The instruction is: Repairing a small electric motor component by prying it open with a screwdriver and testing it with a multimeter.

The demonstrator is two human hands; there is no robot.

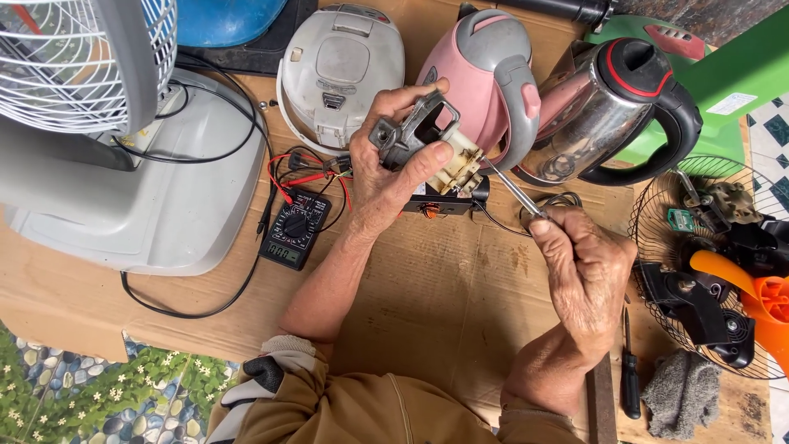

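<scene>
A pink plastic kettle [493, 74] and white rice cooker [341, 70] crowd our upper centre. Our left hand [394, 164] clasps a grey-and-cream switch assembly [427, 144]; our right hand [579, 267] grips a slim metal screwdriver [511, 187].

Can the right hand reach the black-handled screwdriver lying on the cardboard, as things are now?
Probably not at once: the right hand already holds a thin metal screwdriver. The black-handled screwdriver lies uncovered just beside that forearm, so the path looks free.
</scene>
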